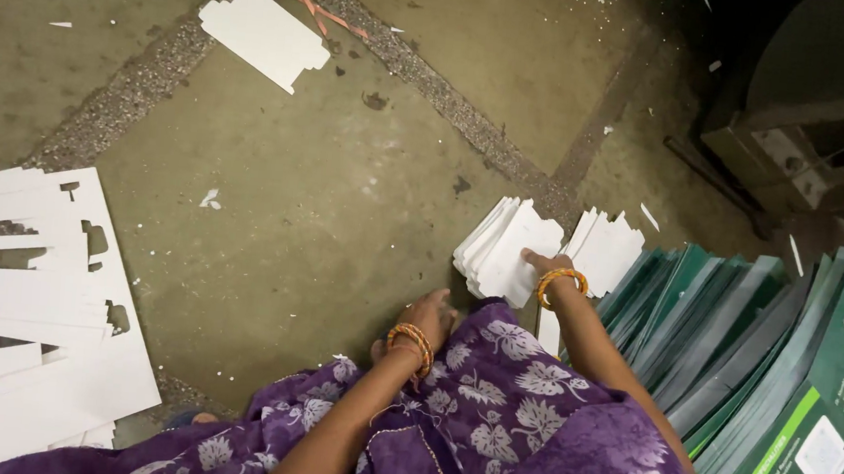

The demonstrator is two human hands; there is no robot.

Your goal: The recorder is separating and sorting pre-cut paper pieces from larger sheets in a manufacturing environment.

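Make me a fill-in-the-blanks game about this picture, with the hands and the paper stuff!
1. The right hand rests on a stack of ____ card pieces.
2. Both wrists wear orange ____.
3. The printed cartons fanned out on the right are ____.
4. The left hand lies beside ____ flowered cloth.

Missing words: white; bangles; green; purple

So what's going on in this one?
A person sits on a concrete floor. The right hand rests on a fanned stack of white card pieces; the left hand is down by the knee, against purple cloth. Green printed sheets lie fanned to the right, and cut-out white sheets to the left.
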